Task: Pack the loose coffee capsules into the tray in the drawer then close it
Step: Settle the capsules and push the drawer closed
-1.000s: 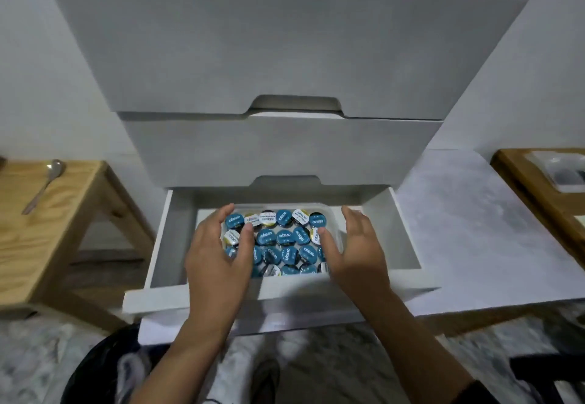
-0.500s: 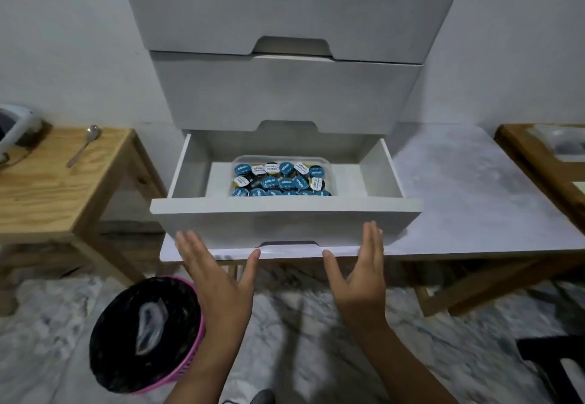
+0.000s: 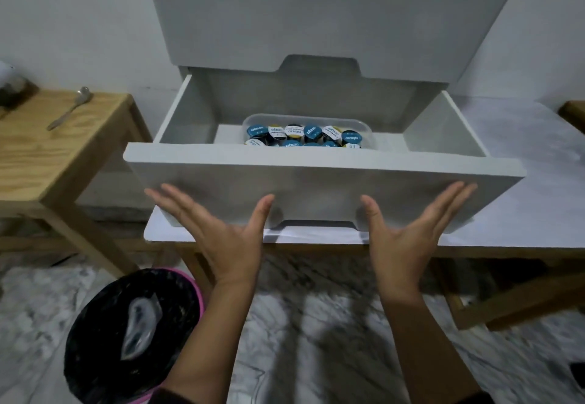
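The white bottom drawer (image 3: 316,179) of a drawer unit stands pulled out. Inside it a clear plastic tray (image 3: 370,133) holds several coffee capsules (image 3: 311,133) with blue, white and yellow lids; the drawer front hides the tray's near part. My left hand (image 3: 218,229) and my right hand (image 3: 408,232) are both flat with straight fingers, palms facing the drawer front, at or just touching its lower face on either side of the handle cutout (image 3: 316,223).
The unit stands on a marble-topped table (image 3: 538,207). A wooden side table (image 3: 38,157) with a spoon (image 3: 71,108) is at the left. A pink bin with a black liner (image 3: 129,334) stands on the floor by my left arm.
My hands left the tray, came out of the drawer and moved down to its front panel, fingers spread straight. The view has drawn back and lowered.
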The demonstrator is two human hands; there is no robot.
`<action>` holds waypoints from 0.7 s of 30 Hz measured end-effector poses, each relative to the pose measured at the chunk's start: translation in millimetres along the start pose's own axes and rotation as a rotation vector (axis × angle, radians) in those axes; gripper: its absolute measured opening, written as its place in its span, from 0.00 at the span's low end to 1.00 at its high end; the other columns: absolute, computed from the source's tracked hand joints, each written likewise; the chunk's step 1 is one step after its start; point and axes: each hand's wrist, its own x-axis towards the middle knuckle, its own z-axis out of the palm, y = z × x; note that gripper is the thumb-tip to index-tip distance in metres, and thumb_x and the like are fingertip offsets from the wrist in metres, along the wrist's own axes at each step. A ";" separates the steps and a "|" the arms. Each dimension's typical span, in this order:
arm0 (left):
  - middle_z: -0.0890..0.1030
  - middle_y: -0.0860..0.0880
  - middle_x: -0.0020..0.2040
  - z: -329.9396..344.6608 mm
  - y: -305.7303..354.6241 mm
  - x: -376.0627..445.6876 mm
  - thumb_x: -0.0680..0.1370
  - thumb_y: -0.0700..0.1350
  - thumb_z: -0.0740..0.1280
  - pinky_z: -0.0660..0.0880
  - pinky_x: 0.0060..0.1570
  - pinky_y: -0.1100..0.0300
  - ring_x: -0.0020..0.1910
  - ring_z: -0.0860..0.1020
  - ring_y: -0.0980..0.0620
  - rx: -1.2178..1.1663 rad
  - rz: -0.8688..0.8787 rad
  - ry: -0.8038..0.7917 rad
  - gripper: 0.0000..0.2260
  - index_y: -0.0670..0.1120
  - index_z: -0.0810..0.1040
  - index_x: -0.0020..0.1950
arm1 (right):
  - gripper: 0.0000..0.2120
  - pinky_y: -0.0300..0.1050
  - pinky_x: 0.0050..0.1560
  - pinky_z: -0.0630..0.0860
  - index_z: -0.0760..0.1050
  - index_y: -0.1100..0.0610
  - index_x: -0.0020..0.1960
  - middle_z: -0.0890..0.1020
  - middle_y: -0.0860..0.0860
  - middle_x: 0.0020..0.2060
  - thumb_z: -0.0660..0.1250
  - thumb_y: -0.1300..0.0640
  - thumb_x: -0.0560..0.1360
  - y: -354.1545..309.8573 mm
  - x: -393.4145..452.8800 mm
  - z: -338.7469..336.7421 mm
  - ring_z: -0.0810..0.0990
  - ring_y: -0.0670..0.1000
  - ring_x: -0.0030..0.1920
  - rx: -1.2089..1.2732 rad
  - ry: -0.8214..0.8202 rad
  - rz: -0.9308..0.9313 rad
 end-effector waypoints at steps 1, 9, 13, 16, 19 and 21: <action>0.38 0.33 0.74 3.8 -2.6 1.4 0.63 0.60 0.74 0.41 0.72 0.70 0.75 0.41 0.40 -0.009 0.008 0.009 0.57 0.35 0.40 0.74 | 0.54 0.61 0.73 0.55 0.38 0.53 0.75 0.39 0.51 0.76 0.71 0.38 0.64 2.4 1.2 3.8 0.43 0.52 0.76 0.006 0.015 -0.013; 0.37 0.35 0.75 31.6 -10.0 17.8 0.64 0.61 0.73 0.43 0.68 0.77 0.76 0.41 0.43 -0.028 0.013 0.037 0.57 0.36 0.39 0.74 | 0.55 0.59 0.72 0.60 0.39 0.55 0.75 0.40 0.53 0.76 0.70 0.35 0.65 11.9 25.0 30.0 0.45 0.53 0.76 0.018 0.063 -0.034; 0.37 0.36 0.75 51.5 -10.3 36.6 0.65 0.62 0.73 0.43 0.66 0.80 0.76 0.41 0.44 -0.024 0.027 0.028 0.57 0.36 0.38 0.74 | 0.54 0.55 0.72 0.63 0.39 0.55 0.75 0.41 0.52 0.76 0.69 0.35 0.65 10.2 46.1 49.3 0.47 0.52 0.76 0.028 0.063 -0.041; 0.38 0.34 0.75 68.1 -7.6 55.6 0.66 0.62 0.72 0.42 0.65 0.81 0.76 0.42 0.42 -0.016 0.040 0.042 0.56 0.35 0.39 0.74 | 0.54 0.52 0.72 0.63 0.39 0.55 0.75 0.42 0.52 0.76 0.68 0.35 0.65 5.0 66.5 65.2 0.48 0.53 0.76 0.034 0.059 -0.038; 0.38 0.35 0.75 85.2 -6.2 76.8 0.66 0.64 0.71 0.41 0.65 0.80 0.76 0.41 0.41 -0.007 0.052 0.040 0.56 0.36 0.39 0.74 | 0.54 0.54 0.73 0.60 0.41 0.58 0.75 0.42 0.55 0.76 0.69 0.36 0.65 2.6 87.5 82.4 0.45 0.54 0.76 0.061 0.057 -0.056; 0.37 0.35 0.75 95.5 -7.0 88.7 0.67 0.64 0.71 0.43 0.69 0.75 0.76 0.40 0.40 0.000 0.055 0.032 0.55 0.36 0.39 0.74 | 0.54 0.53 0.74 0.58 0.42 0.60 0.75 0.42 0.56 0.76 0.70 0.38 0.66 3.3 99.1 94.1 0.45 0.54 0.76 0.078 0.050 -0.056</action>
